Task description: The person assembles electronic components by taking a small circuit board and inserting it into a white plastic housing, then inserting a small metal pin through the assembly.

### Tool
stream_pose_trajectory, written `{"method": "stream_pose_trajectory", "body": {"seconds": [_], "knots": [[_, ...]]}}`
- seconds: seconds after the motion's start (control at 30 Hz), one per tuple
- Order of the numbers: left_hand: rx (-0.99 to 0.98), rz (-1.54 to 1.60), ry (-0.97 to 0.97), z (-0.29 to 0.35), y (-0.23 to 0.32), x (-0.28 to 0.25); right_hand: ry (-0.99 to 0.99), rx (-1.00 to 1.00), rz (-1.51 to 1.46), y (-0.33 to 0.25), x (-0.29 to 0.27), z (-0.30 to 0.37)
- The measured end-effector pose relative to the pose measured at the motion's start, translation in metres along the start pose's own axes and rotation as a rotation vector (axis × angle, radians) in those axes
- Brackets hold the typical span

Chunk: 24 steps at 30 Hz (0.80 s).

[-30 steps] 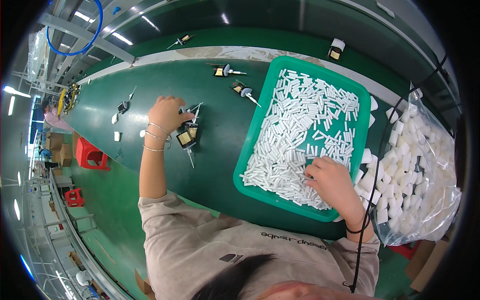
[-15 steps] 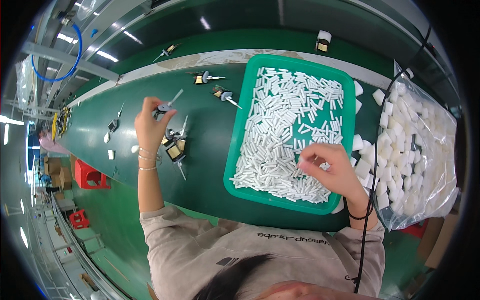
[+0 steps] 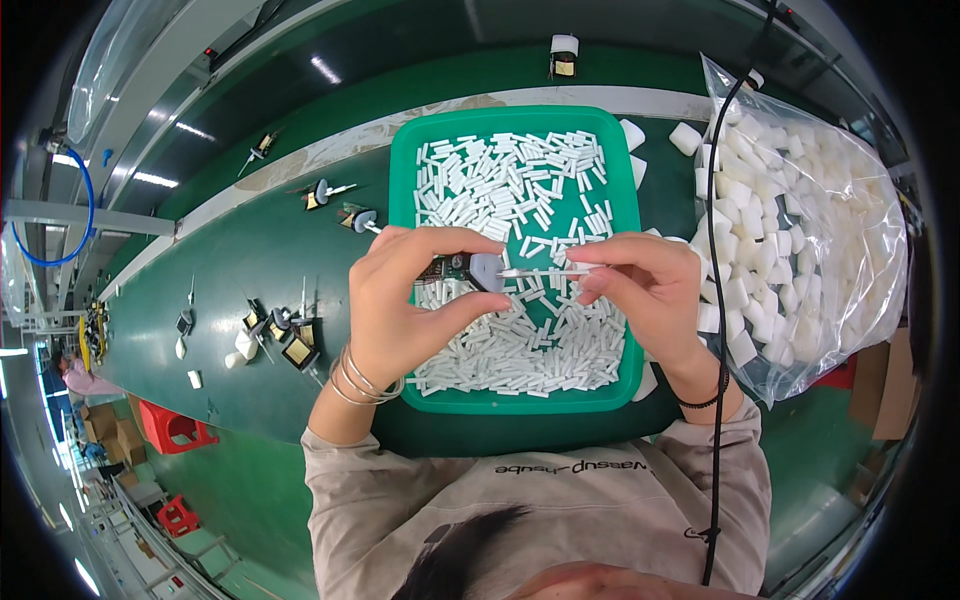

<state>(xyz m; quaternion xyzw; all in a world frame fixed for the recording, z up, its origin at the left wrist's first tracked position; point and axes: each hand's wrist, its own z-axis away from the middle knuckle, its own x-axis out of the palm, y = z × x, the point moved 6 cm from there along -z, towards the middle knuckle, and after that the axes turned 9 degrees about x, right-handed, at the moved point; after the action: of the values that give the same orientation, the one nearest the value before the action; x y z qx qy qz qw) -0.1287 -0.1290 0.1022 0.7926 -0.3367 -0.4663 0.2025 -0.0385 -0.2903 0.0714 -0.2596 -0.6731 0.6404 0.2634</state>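
Above the green tray [image 3: 500,115], my left hand [image 3: 392,290] grips a small electronic assembly between thumb and fingers. The assembly [image 3: 486,272] has a grey rounded cap and a thin pale stem pointing right. My right hand [image 3: 655,285] pinches a short white tube [image 3: 585,268] at the stem's far end; the fingertips partly cover it, so I cannot tell how far it is around the stem. Many loose white tubes [image 3: 480,180] fill the tray beneath both hands.
Several similar assemblies [image 3: 300,348] lie on the green bench to the left, with two more [image 3: 318,193] beside the tray's far left corner. A clear plastic bag [image 3: 830,250] of white blocks spreads at right. A black cable [image 3: 714,300] hangs across the right side.
My left hand has brought the assembly from the left bench over the tray. My right hand has risen from the tubes, and the two hands now meet at the stem. The view has shifted.
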Motion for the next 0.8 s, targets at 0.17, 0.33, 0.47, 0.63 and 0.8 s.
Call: {"method": "stream_pose_trajectory", "body": {"seconds": [0.17, 0.33, 0.47, 0.63, 0.8], "knots": [[-0.010, -0.006, 0.042, 0.003, -0.006, -0.001, 0.028, 0.037, -0.141, 0.005, -0.003, -0.001], [0.048, -0.069, 0.061, 0.001, -0.001, -0.003, 0.009, 0.030, -0.102, 0.005, -0.002, -0.003], [0.047, -0.123, 0.031, 0.001, -0.001, -0.002, 0.032, 0.000, 0.028, 0.004, -0.003, -0.002], [0.260, -0.321, 0.039, -0.002, 0.019, 0.006, 0.167, -0.526, 0.679, -0.020, 0.009, 0.005], [0.304, -0.330, 0.045, 0.004, 0.026, 0.017, 0.172, -0.688, 0.759, -0.023, 0.018, 0.010]]}}
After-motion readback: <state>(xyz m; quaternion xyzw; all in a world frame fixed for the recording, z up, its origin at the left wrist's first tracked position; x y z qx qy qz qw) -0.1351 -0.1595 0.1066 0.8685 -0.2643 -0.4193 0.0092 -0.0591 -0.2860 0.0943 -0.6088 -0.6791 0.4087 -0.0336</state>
